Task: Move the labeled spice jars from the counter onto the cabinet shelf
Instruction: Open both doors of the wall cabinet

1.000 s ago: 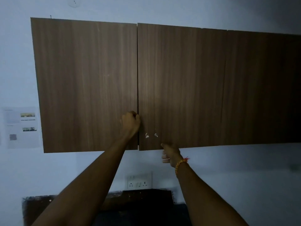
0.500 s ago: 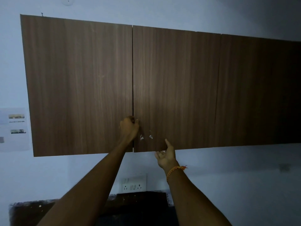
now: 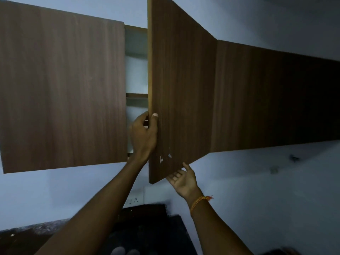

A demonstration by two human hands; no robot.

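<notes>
The left hand (image 3: 143, 134) is gripping the free edge of the brown wood-grain cabinet door (image 3: 181, 92), swinging it open. The right hand (image 3: 181, 178), fingers relaxed, is supporting its bottom corner. Next, fetching jars likely.

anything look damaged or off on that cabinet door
Yes: the middle cabinet door, which the left hand grips by its edge, carries two small pale marks near its lower corner. They look like chipped veneer or leftover handle fixings. No handle shows on it. Nothing else stands out.
</notes>
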